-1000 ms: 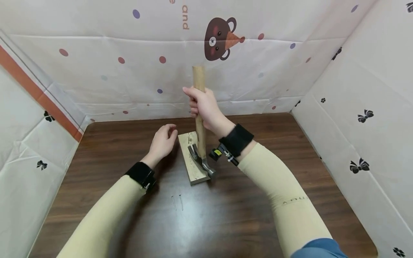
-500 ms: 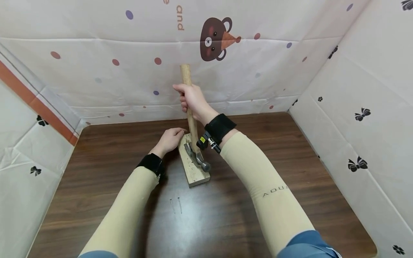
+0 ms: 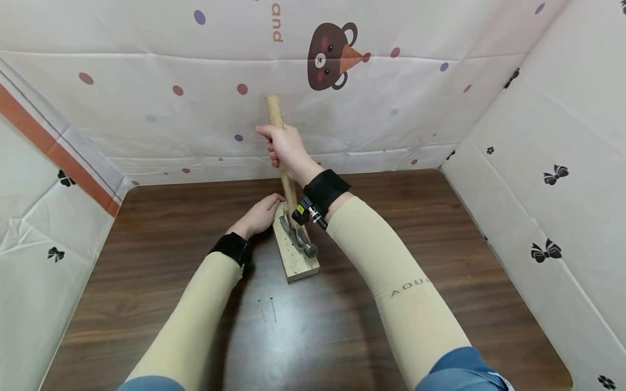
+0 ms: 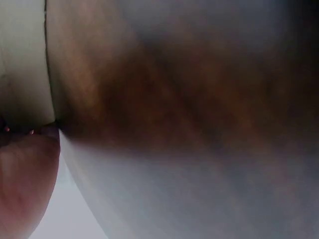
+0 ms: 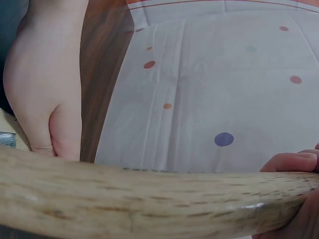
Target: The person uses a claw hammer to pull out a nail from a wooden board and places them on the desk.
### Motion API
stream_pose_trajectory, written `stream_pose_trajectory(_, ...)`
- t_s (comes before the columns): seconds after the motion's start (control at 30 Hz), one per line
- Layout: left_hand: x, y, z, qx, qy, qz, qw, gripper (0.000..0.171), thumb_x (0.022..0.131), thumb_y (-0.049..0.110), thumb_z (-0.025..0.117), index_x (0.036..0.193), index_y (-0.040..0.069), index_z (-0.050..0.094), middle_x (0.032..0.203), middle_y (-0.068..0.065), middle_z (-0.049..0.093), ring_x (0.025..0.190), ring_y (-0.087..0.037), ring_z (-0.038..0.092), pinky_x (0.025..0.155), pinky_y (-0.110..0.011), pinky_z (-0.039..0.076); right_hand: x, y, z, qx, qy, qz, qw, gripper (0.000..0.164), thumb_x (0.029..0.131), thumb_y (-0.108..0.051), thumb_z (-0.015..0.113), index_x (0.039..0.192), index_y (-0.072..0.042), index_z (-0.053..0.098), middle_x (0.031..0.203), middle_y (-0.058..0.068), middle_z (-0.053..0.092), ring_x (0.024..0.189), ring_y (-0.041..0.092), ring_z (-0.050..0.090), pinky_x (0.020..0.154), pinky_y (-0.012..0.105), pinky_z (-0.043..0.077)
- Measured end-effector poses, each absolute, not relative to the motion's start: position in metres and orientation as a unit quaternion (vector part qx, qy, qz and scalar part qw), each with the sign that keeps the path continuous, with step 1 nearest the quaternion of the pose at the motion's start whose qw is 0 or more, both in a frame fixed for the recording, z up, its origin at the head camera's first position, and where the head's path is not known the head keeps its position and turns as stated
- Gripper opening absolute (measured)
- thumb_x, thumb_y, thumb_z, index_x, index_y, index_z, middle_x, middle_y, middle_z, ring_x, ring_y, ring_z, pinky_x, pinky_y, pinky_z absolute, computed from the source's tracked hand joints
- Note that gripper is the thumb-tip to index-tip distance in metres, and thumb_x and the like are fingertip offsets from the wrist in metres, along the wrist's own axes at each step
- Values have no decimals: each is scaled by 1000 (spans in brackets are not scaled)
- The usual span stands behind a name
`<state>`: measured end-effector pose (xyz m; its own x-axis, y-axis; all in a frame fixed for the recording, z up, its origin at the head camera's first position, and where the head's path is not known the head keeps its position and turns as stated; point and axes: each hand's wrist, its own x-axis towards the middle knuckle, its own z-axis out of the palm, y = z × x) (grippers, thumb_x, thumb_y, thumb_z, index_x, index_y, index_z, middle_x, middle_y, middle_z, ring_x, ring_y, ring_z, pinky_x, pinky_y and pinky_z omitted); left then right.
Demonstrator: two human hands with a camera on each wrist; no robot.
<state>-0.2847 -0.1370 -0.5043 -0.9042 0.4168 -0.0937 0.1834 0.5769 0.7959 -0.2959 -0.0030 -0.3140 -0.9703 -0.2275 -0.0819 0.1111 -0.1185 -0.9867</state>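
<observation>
My right hand (image 3: 287, 149) grips the wooden handle of a claw hammer (image 3: 289, 198), which stands nearly upright. Its metal head rests on a small pale wooden board (image 3: 299, 266), the claw toward the board's far left part and the striking face over the right edge. In the right wrist view the hammer handle (image 5: 149, 196) crosses the foreground. My left hand (image 3: 261, 213) holds the far left end of the board; part of its fingers is hidden. A thumb or fingertip (image 4: 27, 184) meets the board (image 4: 25, 59) in the left wrist view.
Two loose nails (image 3: 267, 310) lie on the dark brown wooden table (image 3: 381, 326), nearer to me than the board. A patterned white cloth wall (image 3: 195, 119) rises behind the table, with more on both sides.
My left hand has moved right and onto the board's far end. My right hand and the hammer's handle have tilted left, while the head has stayed on the board.
</observation>
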Motion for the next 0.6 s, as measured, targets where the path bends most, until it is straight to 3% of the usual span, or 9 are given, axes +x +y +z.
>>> stream_pose_trajectory(0.43, -286, -136, -498, 185, 889, 387, 160, 34, 118, 17, 30, 141, 0, 50, 148, -22, 53, 143, -34, 47, 120, -50, 36, -298, -13, -315, -37, 676, -734, 50, 37, 108, -27, 64, 84, -5, 48, 61, -3, 34, 48, 11, 34, 48, 25, 31)
stream_pose_trajectory(0.6, -300, -140, -516, 182, 881, 401, 172, 34, 118, 19, 31, 140, 4, 52, 148, -18, 53, 141, -31, 47, 118, -48, 35, -299, -15, -314, -40, 681, -730, 39, 35, 108, -29, 65, 83, -8, 50, 61, -3, 36, 47, 12, 35, 47, 25, 32)
